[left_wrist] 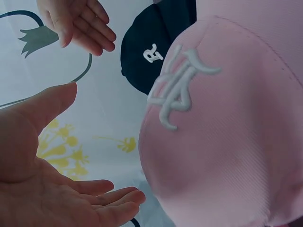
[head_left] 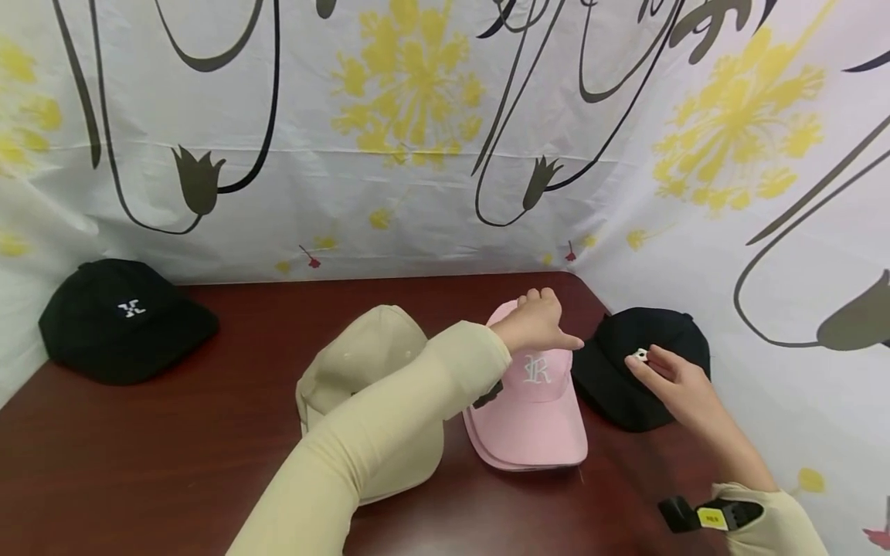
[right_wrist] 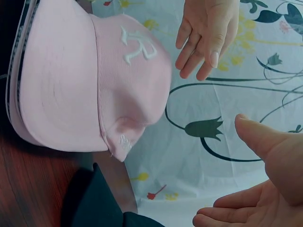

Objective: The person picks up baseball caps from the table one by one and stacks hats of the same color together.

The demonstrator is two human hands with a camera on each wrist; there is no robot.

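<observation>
A pink baseball cap [head_left: 538,398] with a white embroidered R lies on the table, brim toward me. In the right wrist view a second pink brim [right_wrist: 14,101] shows under its brim. My left hand [head_left: 537,320] hovers over its crown with fingers extended and thumb spread, holding nothing; part of the crown is hidden behind it. To the right, my right hand [head_left: 680,382] is over a black cap [head_left: 643,328] that has a small white emblem. Its fingers are apart from the thumb and grip nothing. Both wrist views show the palms facing the pink cap.
A beige cap [head_left: 365,347] sits left of the pink one, partly covered by my left sleeve [head_left: 389,409]. Another black cap [head_left: 125,324] with a white logo lies at the table's far left. Patterned cloth [head_left: 431,232] hangs behind and on both sides of the dark red table [head_left: 229,432].
</observation>
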